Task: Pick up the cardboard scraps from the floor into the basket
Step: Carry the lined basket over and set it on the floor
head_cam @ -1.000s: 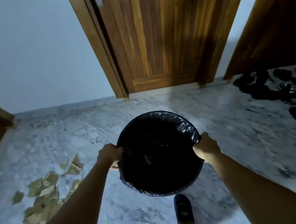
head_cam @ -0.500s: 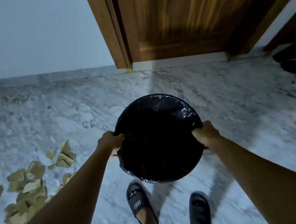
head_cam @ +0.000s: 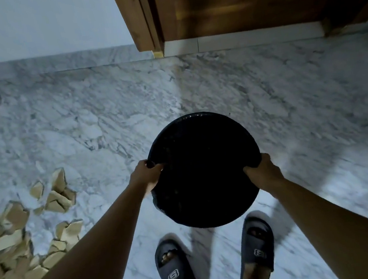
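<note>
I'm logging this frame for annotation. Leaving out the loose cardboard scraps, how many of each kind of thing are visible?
basket: 1
hands: 2, left hand, right hand
slippers: 2
door: 1
Total: 6

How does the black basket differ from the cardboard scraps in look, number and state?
The basket is black and round; the cardboard scraps are pale tan and angular. The basket is one thing, gripped at its rim by the left hand and the right hand; the scraps are many, lying loose on the floor, untouched.
</note>
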The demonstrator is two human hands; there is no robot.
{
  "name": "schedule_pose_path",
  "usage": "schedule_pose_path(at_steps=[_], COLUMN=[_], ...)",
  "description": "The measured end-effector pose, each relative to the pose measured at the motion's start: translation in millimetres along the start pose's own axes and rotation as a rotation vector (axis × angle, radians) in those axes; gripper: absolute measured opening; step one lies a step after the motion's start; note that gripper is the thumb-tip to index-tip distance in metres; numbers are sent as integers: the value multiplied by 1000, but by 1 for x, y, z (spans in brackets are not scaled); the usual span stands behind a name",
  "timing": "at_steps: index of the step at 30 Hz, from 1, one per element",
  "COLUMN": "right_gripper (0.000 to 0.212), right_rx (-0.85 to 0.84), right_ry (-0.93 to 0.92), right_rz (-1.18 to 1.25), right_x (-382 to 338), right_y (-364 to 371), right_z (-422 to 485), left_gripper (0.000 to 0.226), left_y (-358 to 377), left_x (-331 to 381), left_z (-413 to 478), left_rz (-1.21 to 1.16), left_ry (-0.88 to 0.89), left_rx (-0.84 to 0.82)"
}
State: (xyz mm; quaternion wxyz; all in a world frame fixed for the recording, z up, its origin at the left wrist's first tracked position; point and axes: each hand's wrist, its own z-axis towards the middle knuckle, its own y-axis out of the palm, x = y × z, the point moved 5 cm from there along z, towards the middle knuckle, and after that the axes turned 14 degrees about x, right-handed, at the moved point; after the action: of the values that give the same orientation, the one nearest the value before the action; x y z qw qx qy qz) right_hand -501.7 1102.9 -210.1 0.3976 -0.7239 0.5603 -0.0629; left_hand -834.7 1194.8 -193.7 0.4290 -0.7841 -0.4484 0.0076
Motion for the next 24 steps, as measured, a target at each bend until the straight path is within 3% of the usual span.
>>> schedule_pose_path(at_steps=[5, 9, 14, 18, 24], right_gripper=[85, 86, 79, 74, 72], right_rx=[106, 23, -71, -154, -343], right_ry=[-120, -241, -474, -654, -959], right_rz=[-122, -167, -278, -353, -533], right_x=[-15, -44, -116, -152, -166], right_y=[-28, -58, -106, -113, -65], right_z=[-44, -113, -253, -384, -578], left_gripper=[80, 76, 70, 68, 70], left_y=[-18, -68, -192, -284, -390], left_x=[10, 24, 22, -34, -162], left_z=[-36, -94, -209, -310, -441], left_rz=[62, 62, 25, -114, -266], left_ry=[56, 117, 160, 83, -10], left_rx=[43, 41, 103, 191, 323])
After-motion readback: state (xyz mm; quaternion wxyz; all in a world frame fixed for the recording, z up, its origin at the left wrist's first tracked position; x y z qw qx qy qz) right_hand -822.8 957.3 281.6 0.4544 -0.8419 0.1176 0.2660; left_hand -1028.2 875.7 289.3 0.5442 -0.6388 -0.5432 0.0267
